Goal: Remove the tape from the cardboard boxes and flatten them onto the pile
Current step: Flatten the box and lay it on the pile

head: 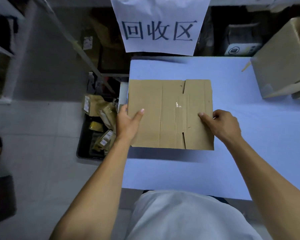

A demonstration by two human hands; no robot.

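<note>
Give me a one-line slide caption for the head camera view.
Both hands, left hand and right hand, hold a flattened cardboard box over the blue table, below a paper sign.

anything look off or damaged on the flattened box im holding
Yes: a shiny scrap of clear tape clings to the middle of the flattened box, which both hands grip by its sides. The cardboard shows creases and small scuffs, nothing torn through.

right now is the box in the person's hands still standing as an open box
No, the cardboard box is flat, gripped by left hand and right hand.
</note>
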